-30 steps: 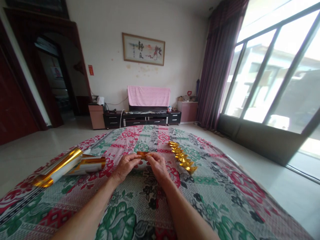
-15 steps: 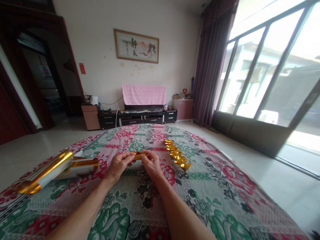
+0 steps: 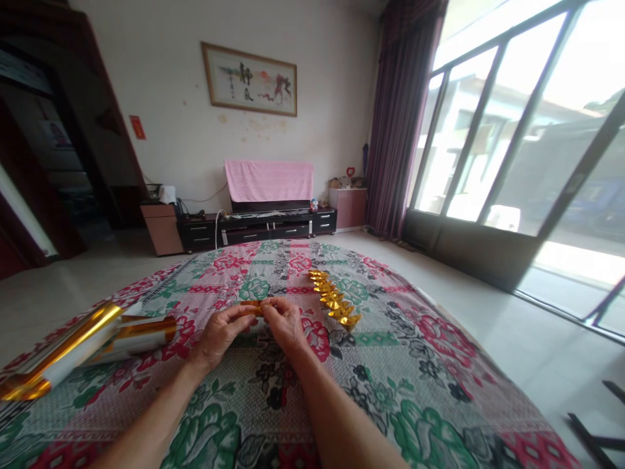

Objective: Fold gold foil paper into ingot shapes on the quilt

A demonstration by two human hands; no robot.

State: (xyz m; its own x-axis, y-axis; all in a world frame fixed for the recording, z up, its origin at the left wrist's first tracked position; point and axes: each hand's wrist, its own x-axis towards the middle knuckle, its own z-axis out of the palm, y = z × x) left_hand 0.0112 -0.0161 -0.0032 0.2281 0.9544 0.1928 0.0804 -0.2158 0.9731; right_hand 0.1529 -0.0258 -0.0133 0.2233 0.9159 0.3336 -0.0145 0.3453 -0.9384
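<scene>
Between my two hands is a small folded piece of gold foil paper [image 3: 250,306], held just above the patterned cloth. My left hand [image 3: 219,333] pinches its left end between thumb and fingers. My right hand [image 3: 284,324] has its fingertips closed on the right end, covering part of it. To the right of my right hand, a row of several folded gold paper ingots [image 3: 334,300] runs away from me. At the left lie curled sheets of gold foil paper [image 3: 81,352], with pale undersides showing.
A flowered cloth [image 3: 381,384] covers the round-edged table. Beyond stand a low black cabinet [image 3: 266,228] and a screen draped with a pink towel [image 3: 270,180]. Glazed doors [image 3: 469,150] are on the right, with dark metal legs [image 3: 596,436] on the floor nearby.
The view has turned slightly to the right, so everything sits farther left. My fingers have shifted a little along the gold paper, which both hands still hold.
</scene>
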